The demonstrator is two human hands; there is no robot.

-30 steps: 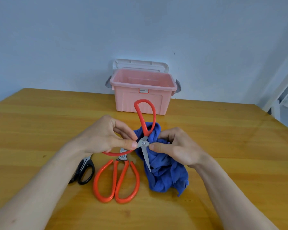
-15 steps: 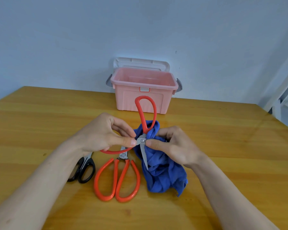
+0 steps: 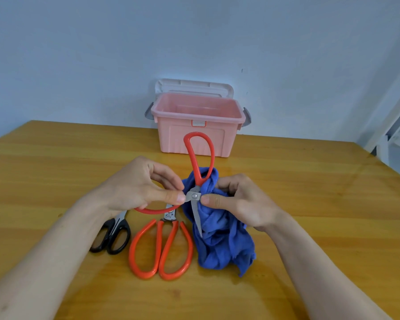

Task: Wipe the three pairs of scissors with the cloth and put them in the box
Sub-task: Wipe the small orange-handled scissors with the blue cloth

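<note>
- Held red scissors (image 3: 195,196): raised above the table, handles spread wide; one loop stands up in front of the box, the other curves under the left hand; a blade points down against the cloth.
- Left hand (image 3: 139,188): thumb and fingers pinch the scissors just left of the pivot.
- Right hand (image 3: 238,202): fingers curled round the bunched blue cloth (image 3: 219,241), thumb tip pressed just right of the pivot.
- Cloth: upper part gathered behind the pivot, lower part hanging to the table.
- Second red scissors (image 3: 162,248): flat on the table, just left of the cloth, handles toward the viewer.
- Black scissors (image 3: 112,236): flat on the table, further left, partly hidden by the left forearm.
- Pink box (image 3: 198,128): open, at the far table edge, white lid (image 3: 194,87) propped behind it.
- Wooden table (image 3: 321,204): carries all items.
</note>
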